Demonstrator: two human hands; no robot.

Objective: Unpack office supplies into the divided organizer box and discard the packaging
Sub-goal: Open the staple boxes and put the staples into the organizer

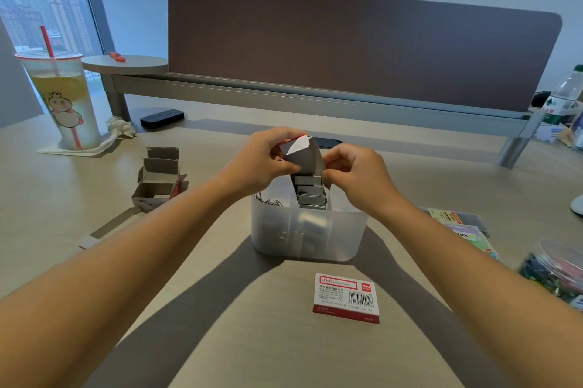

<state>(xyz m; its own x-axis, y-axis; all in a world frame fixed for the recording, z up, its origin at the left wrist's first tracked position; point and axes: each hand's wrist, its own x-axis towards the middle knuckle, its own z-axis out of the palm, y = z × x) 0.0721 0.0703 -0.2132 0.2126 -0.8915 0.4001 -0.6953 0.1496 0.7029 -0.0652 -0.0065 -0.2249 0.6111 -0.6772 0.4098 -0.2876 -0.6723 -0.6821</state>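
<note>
Both hands hold a small opened staple box (305, 156) upside down over the translucent organizer box (340, 229) in the middle of the desk. My left hand (268, 155) grips its left side and my right hand (353, 171) pinches its right edge. Grey staple strips (310, 195) slide out of the box into a rear compartment. Paper clips (268, 200) lie in the left rear compartment. A sealed red and white staple box (346, 297) lies in front of the organizer.
Emptied cardboard boxes (157, 179) and a flattened sleeve (108, 228) lie at left. A drink cup with a straw (64, 97) stands far left. Sticky note packs (463, 229) and a jar of clips (555, 271) sit right. A water bottle (564, 97) stands at the back right.
</note>
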